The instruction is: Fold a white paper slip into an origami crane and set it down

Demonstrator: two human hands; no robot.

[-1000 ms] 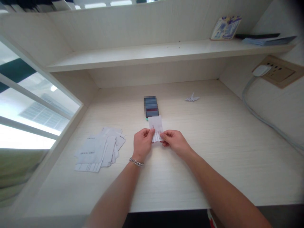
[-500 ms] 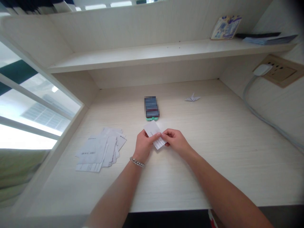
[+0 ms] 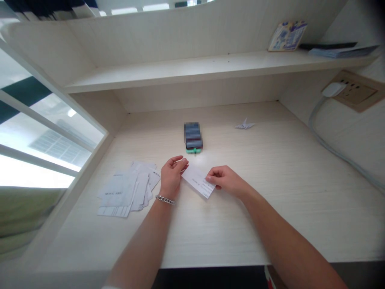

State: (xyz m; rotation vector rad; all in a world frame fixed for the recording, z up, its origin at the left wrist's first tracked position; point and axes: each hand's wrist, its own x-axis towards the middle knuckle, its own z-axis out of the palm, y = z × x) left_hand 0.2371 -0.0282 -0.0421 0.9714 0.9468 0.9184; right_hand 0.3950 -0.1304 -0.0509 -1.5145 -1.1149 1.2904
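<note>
A small white slip of printed paper (image 3: pixel 198 181) lies tilted just above the pale wooden desk (image 3: pixel 270 192), between my two hands. My left hand (image 3: pixel 171 176), a chain bracelet on its wrist, pinches the slip's upper left end with curled fingers. My right hand (image 3: pixel 224 182) pinches the lower right end between thumb and fingers. Just behind the slip lies a phone (image 3: pixel 193 137) in a green case.
A loose pile of white paper slips (image 3: pixel 126 192) lies left of my left hand. A small folded paper crane (image 3: pixel 245 125) sits at the back right. A cable (image 3: pixel 333 150) runs from a wall socket (image 3: pixel 350 90) along the right side. A shelf (image 3: pixel 210 66) overhangs the desk's back.
The slip has turned from upright to lying slanted and low. My left hand moved left and my right hand moved right, stretching the slip between them.
</note>
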